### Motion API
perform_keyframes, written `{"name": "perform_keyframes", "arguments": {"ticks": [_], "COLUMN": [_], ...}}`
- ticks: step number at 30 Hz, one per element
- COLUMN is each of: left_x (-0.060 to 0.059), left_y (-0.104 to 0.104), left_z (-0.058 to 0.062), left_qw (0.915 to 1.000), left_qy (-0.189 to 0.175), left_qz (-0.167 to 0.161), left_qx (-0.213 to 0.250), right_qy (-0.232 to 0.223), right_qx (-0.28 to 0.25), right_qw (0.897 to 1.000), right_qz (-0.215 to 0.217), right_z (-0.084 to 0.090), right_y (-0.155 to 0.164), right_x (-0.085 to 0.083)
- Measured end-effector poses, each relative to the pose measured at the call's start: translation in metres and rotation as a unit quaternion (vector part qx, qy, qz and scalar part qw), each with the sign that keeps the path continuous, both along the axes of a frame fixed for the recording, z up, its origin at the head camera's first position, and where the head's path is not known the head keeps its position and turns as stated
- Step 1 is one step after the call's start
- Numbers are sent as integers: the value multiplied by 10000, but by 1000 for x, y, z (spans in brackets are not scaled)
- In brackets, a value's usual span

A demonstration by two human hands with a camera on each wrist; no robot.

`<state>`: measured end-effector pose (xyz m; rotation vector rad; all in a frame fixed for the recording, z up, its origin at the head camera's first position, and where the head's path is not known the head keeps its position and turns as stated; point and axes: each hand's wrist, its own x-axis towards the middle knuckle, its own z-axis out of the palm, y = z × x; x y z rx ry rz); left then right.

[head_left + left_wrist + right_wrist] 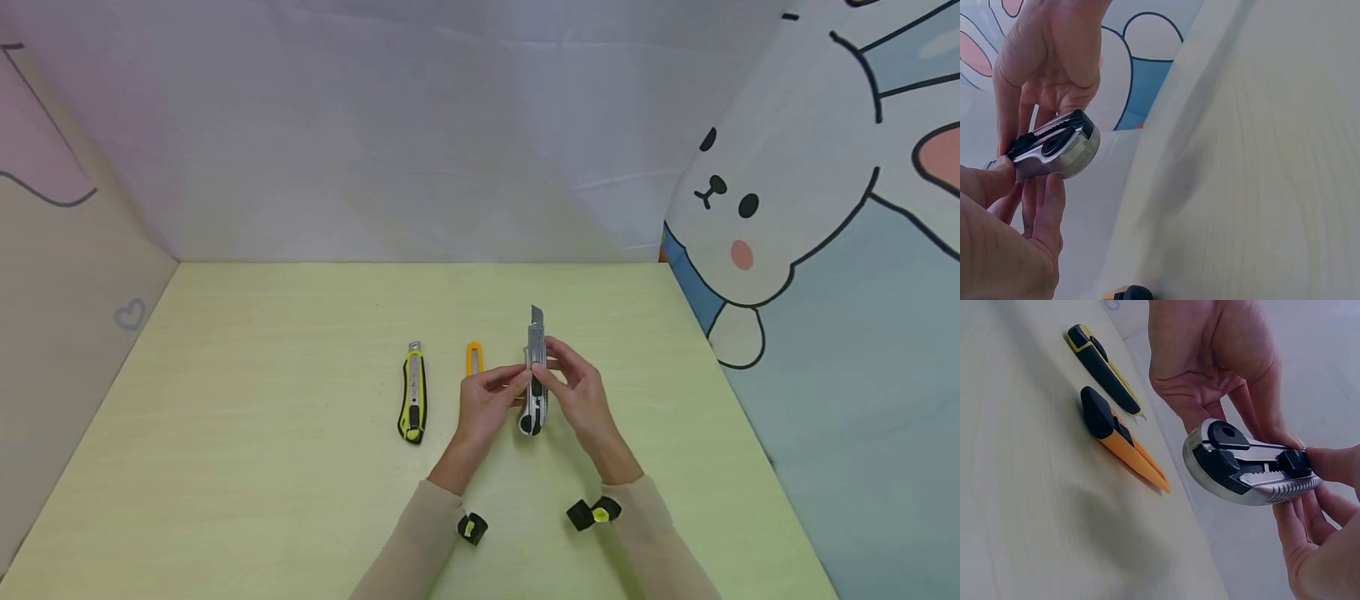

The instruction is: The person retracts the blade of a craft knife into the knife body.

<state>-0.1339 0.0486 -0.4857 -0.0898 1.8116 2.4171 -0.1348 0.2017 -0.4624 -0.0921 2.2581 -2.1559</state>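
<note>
A silver snap-off utility knife (536, 367) is held up above the table between both hands, its blade (536, 316) sticking out at the far end. My left hand (482, 408) pinches it from the left side. From the right, my right hand (587, 404) grips it, with the thumb on the black slider (1294, 462). The knife's rounded butt (1079, 150) faces the left wrist camera. Beside the left hand lies an orange utility knife (474, 357), partly hidden by that hand in the head view. Farther left lies a yellow-and-black utility knife (413, 396).
The pale wooden table (285, 467) runs back to a white cloth wall (420, 142). At the right stands a panel with a cartoon rabbit (765, 217). Both sleeves carry black wrist straps (472, 528).
</note>
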Motion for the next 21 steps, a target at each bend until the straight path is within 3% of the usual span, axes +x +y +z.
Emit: {"name": "perform_keyframes", "arguments": {"ticks": [21], "left_x": [-1], "left_y": [2], "left_z": [-1], "left_qw": [9999], "left_qy": [4], "left_qz": [101], "left_qx": [67], "right_qy": [-130], "right_qx": [-153], "right_qw": [9997], "right_qz": [-113], "right_z": [-1], "right_y": [-1], "right_x": [2]}}
